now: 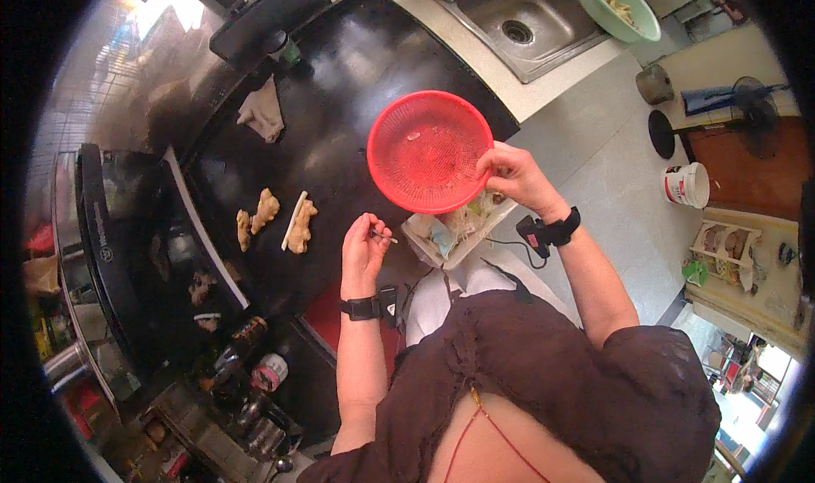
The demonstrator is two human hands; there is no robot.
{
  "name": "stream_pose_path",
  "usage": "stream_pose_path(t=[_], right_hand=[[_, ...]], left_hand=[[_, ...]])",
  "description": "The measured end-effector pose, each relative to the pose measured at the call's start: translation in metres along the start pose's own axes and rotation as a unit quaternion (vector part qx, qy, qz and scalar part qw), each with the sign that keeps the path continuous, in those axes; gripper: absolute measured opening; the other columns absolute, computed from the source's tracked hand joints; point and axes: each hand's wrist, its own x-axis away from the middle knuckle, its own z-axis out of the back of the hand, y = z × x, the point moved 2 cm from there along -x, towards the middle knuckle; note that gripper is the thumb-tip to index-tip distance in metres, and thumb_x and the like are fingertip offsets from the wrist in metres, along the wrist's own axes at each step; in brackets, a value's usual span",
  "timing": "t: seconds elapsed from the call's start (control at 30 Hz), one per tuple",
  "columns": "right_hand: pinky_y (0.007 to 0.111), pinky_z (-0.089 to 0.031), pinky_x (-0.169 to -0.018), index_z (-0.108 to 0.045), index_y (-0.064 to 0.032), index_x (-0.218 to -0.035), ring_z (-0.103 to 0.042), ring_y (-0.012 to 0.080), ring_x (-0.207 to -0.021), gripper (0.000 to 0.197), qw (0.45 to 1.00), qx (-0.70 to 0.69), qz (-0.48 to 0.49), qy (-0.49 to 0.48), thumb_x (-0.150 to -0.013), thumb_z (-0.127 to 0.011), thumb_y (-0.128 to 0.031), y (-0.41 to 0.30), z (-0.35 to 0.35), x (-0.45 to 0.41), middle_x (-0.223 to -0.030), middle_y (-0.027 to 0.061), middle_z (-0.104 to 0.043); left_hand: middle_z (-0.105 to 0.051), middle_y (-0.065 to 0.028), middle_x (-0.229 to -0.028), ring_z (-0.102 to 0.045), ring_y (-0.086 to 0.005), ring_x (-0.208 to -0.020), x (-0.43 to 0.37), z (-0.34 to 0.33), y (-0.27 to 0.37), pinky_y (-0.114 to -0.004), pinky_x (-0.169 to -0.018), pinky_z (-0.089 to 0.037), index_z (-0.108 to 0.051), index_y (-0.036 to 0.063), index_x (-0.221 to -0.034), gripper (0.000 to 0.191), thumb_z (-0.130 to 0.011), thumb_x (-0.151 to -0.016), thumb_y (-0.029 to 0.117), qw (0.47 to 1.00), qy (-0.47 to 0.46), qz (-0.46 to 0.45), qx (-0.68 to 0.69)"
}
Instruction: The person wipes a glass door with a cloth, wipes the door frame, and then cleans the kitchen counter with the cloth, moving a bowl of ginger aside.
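Note:
My right hand grips the rim of a red plastic colander, which is tilted over the edge of the black counter. A small pale scrap and fine bits lie inside it. A small thin metal tool is pinched in my left hand; its exact kind cannot be told. Left of that hand, pieces of ginger root lie on the counter, with a thin white stick against one and more ginger beside them. Below the colander stands a lined waste bin holding scraps, partly hidden.
A beige cloth lies on the black counter. Beyond is a steel sink with a green basin at its edge. A white bucket and a fan stand to the right. Jars and bottles crowd the lower left.

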Motion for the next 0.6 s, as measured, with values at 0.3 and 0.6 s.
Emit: stream_pose_path(t=[0.3, 0.6], right_hand=[[0.019, -0.032, -0.046, -0.056, -0.0072, -0.095, -0.039, 0.0051, -0.053, 0.014, 0.944, -0.289, -0.154, -0.052, -0.087, -0.059, -0.018, -0.004, 0.006, -0.006, -0.067, -0.005, -0.045], [0.017, -0.02, -0.039, -0.046, -0.0127, -0.087, -0.024, 0.0028, -0.047, 0.03, 0.786, -0.395, -0.458, -0.126, -0.097, -0.04, -0.041, 0.107, 0.056, 0.009, -0.058, -0.0068, -0.028]], left_hand=[[-0.052, -0.0028, -0.074, -0.054, -0.0165, -0.069, -0.014, 0.004, 0.013, -0.025, -0.058, -0.04, -0.054, 0.0076, -0.085, 0.016, -0.052, -0.092, 0.021, 0.999, 0.008, -0.03, -0.008], [-0.052, -0.0018, -0.073, -0.053, -0.015, -0.068, 0.002, 0.007, -0.023, -0.024, -0.058, -0.043, -0.054, 0.0089, -0.083, 0.016, -0.051, -0.093, 0.022, 0.991, 0.102, -0.066, 0.054]])
